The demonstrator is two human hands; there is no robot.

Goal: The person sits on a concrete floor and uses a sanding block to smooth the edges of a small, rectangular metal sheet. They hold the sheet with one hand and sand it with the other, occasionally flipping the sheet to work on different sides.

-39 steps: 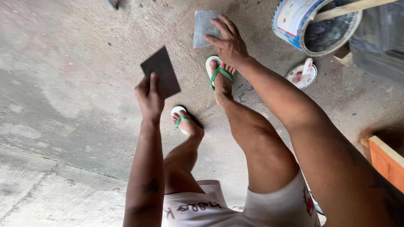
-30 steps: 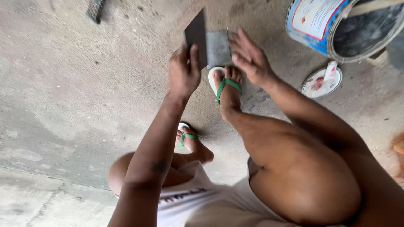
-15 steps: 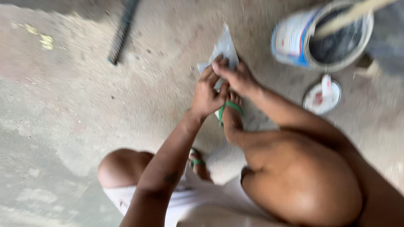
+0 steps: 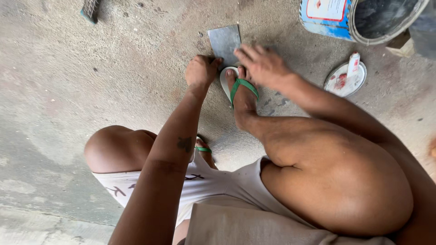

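Observation:
A grey metal sheet [image 4: 224, 40] lies flat on the concrete floor, just beyond my right foot in a white sandal with green straps [image 4: 240, 88]. My left hand [image 4: 201, 71] is closed, and its thumb and fingers pinch the sheet's near left corner. The fingers of my right hand [image 4: 261, 63] are spread, with the tips at the sheet's near right corner, holding nothing. The dark square plate from earlier is out of sight; I cannot tell whether it lies under the sheet.
A blue and white bucket [image 4: 359, 20] stands at the top right beside a wooden block [image 4: 400, 41]. A round lid with a small tube on it [image 4: 346, 78] lies right of my hand. A ridged tool [image 4: 90, 9] sits at the top left.
Both hands came together and went down to the floor in front of my right foot. The grey sheet now lies flat, and the dark plate my left hand held up is no longer visible.

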